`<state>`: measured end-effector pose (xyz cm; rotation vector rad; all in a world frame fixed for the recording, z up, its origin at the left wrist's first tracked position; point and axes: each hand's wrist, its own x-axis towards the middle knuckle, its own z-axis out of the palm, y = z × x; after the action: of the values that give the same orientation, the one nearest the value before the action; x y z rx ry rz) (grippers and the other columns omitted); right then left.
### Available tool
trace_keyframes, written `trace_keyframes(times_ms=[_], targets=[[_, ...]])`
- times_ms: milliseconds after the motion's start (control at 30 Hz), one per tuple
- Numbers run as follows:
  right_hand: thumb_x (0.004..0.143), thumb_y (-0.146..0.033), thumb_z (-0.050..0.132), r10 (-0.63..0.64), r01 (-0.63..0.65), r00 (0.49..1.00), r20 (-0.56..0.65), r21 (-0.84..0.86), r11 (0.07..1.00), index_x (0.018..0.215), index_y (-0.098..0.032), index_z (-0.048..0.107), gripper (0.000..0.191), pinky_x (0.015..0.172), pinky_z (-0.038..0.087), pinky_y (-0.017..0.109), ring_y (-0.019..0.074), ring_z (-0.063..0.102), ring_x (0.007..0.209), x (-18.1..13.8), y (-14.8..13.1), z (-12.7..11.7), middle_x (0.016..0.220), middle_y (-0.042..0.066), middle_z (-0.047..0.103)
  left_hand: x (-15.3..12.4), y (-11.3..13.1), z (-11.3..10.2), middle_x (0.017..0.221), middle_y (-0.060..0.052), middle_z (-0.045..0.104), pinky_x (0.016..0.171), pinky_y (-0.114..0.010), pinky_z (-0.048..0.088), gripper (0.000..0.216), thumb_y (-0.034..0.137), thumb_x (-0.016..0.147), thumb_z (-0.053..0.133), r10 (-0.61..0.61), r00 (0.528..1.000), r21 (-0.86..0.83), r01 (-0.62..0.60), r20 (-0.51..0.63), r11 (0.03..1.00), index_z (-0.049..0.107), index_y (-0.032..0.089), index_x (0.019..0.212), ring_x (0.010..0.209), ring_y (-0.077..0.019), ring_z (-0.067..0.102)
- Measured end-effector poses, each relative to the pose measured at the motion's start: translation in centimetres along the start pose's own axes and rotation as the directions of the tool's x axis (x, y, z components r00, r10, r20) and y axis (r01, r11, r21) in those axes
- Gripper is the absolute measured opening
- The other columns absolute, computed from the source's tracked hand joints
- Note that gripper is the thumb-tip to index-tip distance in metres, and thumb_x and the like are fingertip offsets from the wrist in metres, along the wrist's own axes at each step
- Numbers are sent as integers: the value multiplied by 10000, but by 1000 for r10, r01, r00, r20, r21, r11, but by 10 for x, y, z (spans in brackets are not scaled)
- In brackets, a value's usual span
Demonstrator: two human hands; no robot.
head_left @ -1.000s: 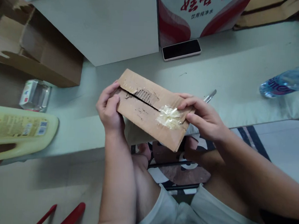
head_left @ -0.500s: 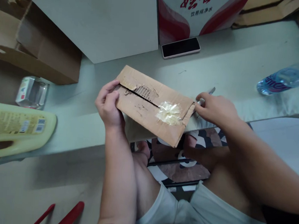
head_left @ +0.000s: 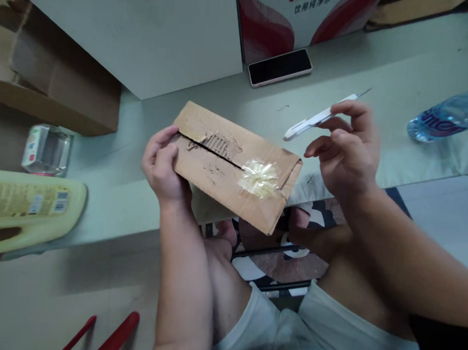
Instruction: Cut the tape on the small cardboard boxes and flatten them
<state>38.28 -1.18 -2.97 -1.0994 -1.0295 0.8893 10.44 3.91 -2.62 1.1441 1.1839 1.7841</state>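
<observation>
A small brown cardboard box (head_left: 221, 179) is tilted over the front edge of the table, its left end gripped by my left hand (head_left: 164, 163). A dark seam runs along its upper face and ends at a shiny patch of clear tape (head_left: 261, 177). Just off the box's right end, my right hand (head_left: 348, 150) is raised with a white utility knife (head_left: 314, 122) between its fingers. The thin blade points up and to the right, away from the box.
A phone (head_left: 280, 68) lies behind the box, against a red-and-white carton (head_left: 307, 21). A water bottle (head_left: 445, 119) lies at the right. On the left are a large cardboard box (head_left: 76, 86), a clear container (head_left: 47, 150) and a yellow bottle (head_left: 29, 212).
My right hand has lifted away from the box's right end, and the knife has swung up into plain view. My left hand keeps its hold on the box.
</observation>
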Motion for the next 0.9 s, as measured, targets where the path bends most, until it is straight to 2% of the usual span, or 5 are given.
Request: trace_keyframes(times_ms=[200, 333, 600, 767, 900], targets=[[665, -193, 738, 407, -355, 912, -42, 413, 839, 907, -319, 551, 330, 502, 398, 244, 40, 412, 494, 11, -4, -7, 1000, -99, 683, 0, 0, 1, 905, -59, 707, 849, -361, 508, 248, 209, 685, 595, -4, 1000, 41, 4, -5, 999, 754, 188, 875, 877, -204, 641], [662, -310, 835, 456, -349, 882, -122, 483, 803, 855, -283, 506, 382, 474, 350, 241, 41, 387, 465, 13, -4, -2, 791, -101, 620, -1, 4, 4, 903, -46, 709, 866, -365, 525, 250, 246, 668, 586, -9, 1000, 119, 12, -24, 993, 741, 225, 863, 910, -213, 647], [832, -538, 583, 230, -226, 960, -158, 43, 973, 861, -296, 382, 316, 476, 273, 314, 148, 311, 440, 8, 0, 1, 515, -69, 334, 2, -3, 0, 874, -31, 721, 860, -394, 513, 222, 231, 699, 605, 22, 1000, 60, -21, -15, 998, 772, 233, 845, 878, -206, 659], [871, -703, 398, 126, -137, 990, -57, -258, 956, 1065, -330, 484, 430, 511, 374, 348, 176, 452, 542, 5, -3, -1, 750, 14, 518, 1, -3, -1, 942, -40, 715, 890, -378, 516, 212, 262, 740, 619, 24, 1000, 75, -25, 14, 997, 748, 220, 902, 937, -215, 671], [893, -709, 375, 53, -55, 998, -15, -311, 949, 1211, -339, 537, 515, 543, 449, 353, 213, 588, 737, 2, -4, -1, 984, 79, 612, -2, 2, 1, 921, -50, 718, 831, -328, 513, 233, 244, 688, 623, -4, 1000, 33, 4, 5, 999, 752, 196, 876, 869, -187, 655]])
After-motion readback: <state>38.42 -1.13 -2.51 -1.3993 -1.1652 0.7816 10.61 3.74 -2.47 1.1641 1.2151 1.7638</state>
